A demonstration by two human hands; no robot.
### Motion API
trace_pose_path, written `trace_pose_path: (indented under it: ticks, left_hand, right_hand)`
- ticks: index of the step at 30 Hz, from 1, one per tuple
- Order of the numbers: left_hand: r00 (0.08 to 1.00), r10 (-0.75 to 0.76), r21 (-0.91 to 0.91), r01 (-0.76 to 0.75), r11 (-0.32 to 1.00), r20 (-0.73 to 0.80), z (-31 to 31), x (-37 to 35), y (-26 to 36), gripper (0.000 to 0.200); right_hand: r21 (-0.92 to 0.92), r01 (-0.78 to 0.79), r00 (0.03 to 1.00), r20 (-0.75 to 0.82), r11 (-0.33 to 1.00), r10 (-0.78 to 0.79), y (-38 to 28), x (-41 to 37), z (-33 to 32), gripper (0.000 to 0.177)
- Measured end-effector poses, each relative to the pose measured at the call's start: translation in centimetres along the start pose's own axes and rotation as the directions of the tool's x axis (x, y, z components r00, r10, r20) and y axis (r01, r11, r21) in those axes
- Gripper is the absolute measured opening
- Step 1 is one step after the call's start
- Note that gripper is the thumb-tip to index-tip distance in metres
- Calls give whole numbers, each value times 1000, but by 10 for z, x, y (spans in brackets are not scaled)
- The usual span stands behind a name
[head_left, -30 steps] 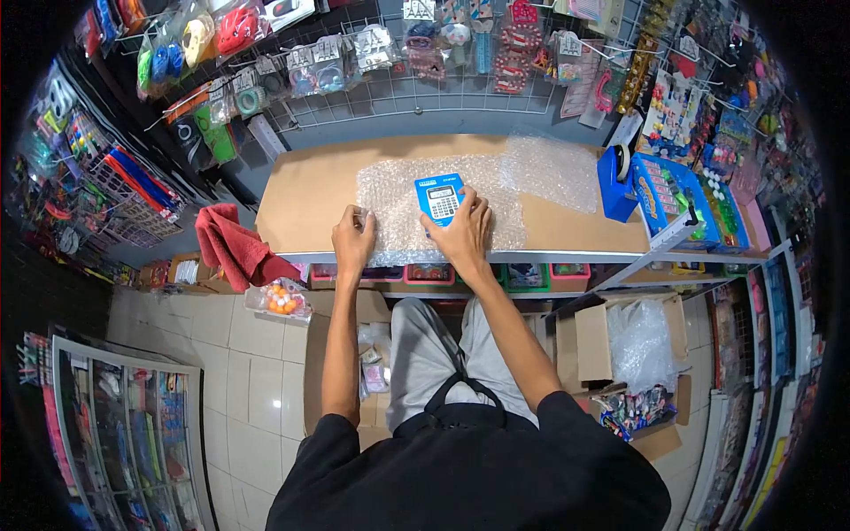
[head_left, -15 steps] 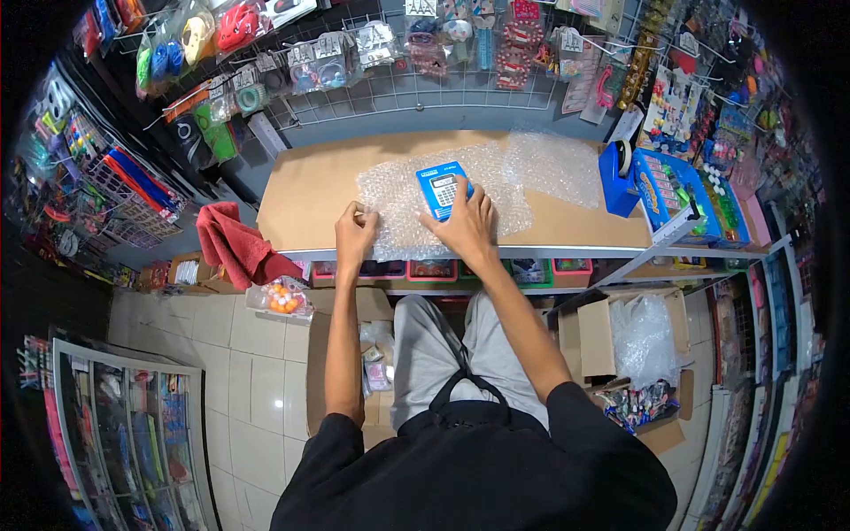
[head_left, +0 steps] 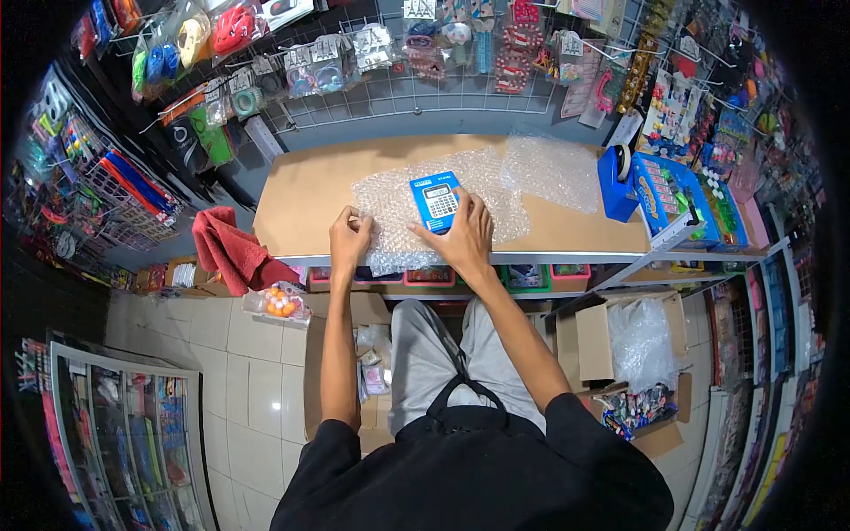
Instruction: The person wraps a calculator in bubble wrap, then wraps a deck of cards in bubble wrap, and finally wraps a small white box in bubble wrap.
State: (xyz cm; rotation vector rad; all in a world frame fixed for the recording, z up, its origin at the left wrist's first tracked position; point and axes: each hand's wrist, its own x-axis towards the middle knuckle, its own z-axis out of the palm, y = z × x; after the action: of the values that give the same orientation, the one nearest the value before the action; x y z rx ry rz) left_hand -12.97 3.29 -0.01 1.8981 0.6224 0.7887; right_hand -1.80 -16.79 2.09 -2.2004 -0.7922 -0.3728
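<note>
A blue calculator box (head_left: 434, 200), with a calculator pictured on its front, lies on a sheet of bubble wrap (head_left: 390, 205) spread over the counter. My right hand (head_left: 465, 234) grips the box by its lower part, thumb at the near edge and fingers along the right side. At the sheet's left edge, my left hand (head_left: 349, 234) is closed in a pinch on the bubble wrap. The fingertips of this hand are partly hidden.
A second bubble wrap piece (head_left: 553, 170) lies on the wooden counter (head_left: 305, 190) at right, beside a blue tape dispenser (head_left: 617, 186). A red cloth (head_left: 235, 250) hangs at the left end. Below stand open cardboard boxes (head_left: 583, 343). Packaged goods hang on the wire rack behind.
The calculator box has shifted a little toward me and to the left on the bubble wrap, with my right hand on it. My left hand stays at the sheet's left edge.
</note>
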Motion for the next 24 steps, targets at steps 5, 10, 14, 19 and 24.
trace_pose_path:
  ticks: [5, 10, 14, 19, 24]
  left_hand:
    - [992, -104, -200, 115, 973, 64, -2, 3, -4, 13]
    - [996, -54, -325, 75, 943, 72, 21, 5, 23, 13]
    - [999, 18, -383, 3, 924, 51, 54, 16, 51, 14]
    - [985, 63, -370, 0, 929, 158, 89, 26, 61, 19]
    - [963, 155, -179, -117, 977, 218, 93, 12, 62, 24]
  right_hand:
    - [60, -76, 953, -288, 995, 90, 41, 23, -25, 66]
    - [-123, -294, 956, -16, 948, 294, 88, 35, -58, 58]
    - [-43, -349, 933, 78, 936, 352, 102, 38, -55, 55]
    - [-30, -360, 933, -4, 932, 360, 111, 40, -44, 58]
    - [75, -456, 890, 60, 887, 453, 118, 44, -41, 51]
